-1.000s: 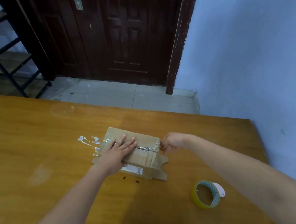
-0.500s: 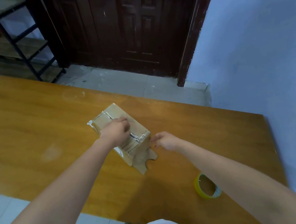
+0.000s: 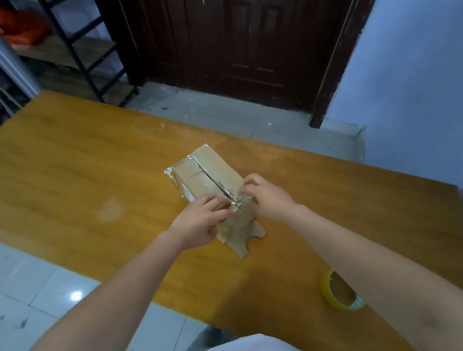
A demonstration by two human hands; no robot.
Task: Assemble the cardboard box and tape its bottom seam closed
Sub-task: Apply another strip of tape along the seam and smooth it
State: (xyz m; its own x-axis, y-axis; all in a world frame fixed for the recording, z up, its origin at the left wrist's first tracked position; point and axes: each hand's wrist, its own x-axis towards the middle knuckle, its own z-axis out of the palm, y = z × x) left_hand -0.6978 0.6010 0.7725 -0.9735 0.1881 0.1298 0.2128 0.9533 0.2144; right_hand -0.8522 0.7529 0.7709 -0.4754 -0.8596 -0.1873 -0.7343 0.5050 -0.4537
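Note:
A small brown cardboard box (image 3: 208, 173) lies on the orange wooden table (image 3: 59, 184), its taped seam facing up and running away from me. Clear tape shines along the seam. My left hand (image 3: 201, 221) presses on the near left side of the box top. My right hand (image 3: 267, 197) grips the near right corner at the tape's end. Both sets of fingers meet over the seam's near end. A loose flap with a notch hangs off the box's near end. A yellow-rimmed roll of tape (image 3: 341, 291) lies on the table at the near right.
A dark wooden door (image 3: 230, 23) stands beyond the table. A metal shelf rack (image 3: 76, 48) is at the back left, and a blue wall (image 3: 425, 68) runs along the right. The table's near edge lies close to my body, over grey floor tiles.
The box has turned so its seam points away from me. My left hand slid to the near end, and my right hand came onto the box's near corner. The view shifted left.

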